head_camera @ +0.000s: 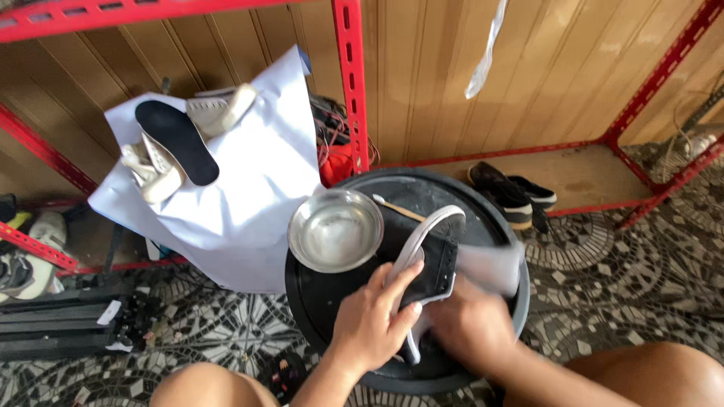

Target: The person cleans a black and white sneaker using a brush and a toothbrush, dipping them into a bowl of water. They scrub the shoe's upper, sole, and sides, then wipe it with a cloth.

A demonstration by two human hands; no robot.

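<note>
One dark shoe (431, 264) with a white sole sits clamped in the left hand (371, 320), the blurred right hand (471, 324) gripping a pale cloth (490, 267) beside one steel bowl (335, 230).

1 bowl (335, 230), 1 basin (317, 290), 2 hands (371, 320)

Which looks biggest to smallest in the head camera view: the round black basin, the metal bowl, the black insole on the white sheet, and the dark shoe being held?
1. Round black basin
2. Dark shoe, partly hidden by hands
3. Metal bowl
4. Black insole

Shoe and bowl look close, so their order is unsure. The insole lies farther away.
</note>
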